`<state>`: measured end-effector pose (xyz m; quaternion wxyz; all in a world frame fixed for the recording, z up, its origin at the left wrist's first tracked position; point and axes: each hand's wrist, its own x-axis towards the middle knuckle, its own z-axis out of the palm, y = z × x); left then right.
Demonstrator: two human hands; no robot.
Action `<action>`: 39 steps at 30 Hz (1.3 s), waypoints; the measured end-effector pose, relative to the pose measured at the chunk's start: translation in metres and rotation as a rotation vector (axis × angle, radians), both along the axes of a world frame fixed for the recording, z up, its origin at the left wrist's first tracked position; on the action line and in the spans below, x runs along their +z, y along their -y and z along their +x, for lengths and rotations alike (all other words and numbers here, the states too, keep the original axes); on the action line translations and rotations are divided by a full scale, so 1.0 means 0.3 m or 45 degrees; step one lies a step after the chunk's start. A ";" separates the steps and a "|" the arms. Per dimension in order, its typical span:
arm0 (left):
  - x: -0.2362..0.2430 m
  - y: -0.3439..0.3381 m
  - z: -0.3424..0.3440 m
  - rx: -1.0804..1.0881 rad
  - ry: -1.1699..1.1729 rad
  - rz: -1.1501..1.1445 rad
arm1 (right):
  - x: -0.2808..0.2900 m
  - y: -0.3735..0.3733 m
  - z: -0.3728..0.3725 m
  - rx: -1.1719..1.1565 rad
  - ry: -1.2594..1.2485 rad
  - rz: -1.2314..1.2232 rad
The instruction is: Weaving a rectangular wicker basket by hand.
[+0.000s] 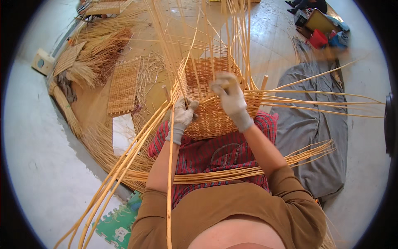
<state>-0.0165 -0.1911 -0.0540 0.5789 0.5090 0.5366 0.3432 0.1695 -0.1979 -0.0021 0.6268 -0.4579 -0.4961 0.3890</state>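
A woven wicker basket rests on my lap, on a red striped cloth. Tall willow rods stand up from its far and side walls, and others stick out sideways. My left hand, in a pale work glove, is closed at the near left of the rim, pinching a willow rod. Over the near rim, to its right, is my gloved right hand. Its fingers look bent but are smeared by motion, so I cannot tell whether they hold a rod.
A bundle of rods lies across my lap. On the left are a flat woven panel, straw heaps and a green foam mat. Grey cloth covers floor at right; a red bucket stands beyond, near a person's legs.
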 end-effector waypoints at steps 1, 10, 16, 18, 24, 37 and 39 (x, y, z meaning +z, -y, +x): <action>0.010 0.006 0.013 0.071 0.012 -0.011 | 0.045 -0.062 -0.038 -0.014 0.247 -0.063; 0.064 0.003 0.021 0.135 -0.040 -0.004 | -0.130 0.073 0.093 -0.180 -0.208 0.465; 0.051 -0.005 0.089 0.333 0.306 -0.028 | -0.232 0.186 0.054 -0.150 -0.392 0.224; 0.044 -0.005 0.094 0.309 0.240 -0.066 | -0.199 0.203 0.040 0.098 -0.428 0.357; 0.110 0.038 0.161 0.415 0.173 0.781 | -0.060 0.213 0.263 -0.653 -0.288 0.009; 0.098 -0.039 0.326 -0.109 -0.448 -0.029 | 0.027 0.051 0.314 -0.223 0.054 0.423; 0.082 -0.030 0.330 -0.116 -0.435 0.102 | -0.014 0.171 0.313 -0.406 -0.097 0.246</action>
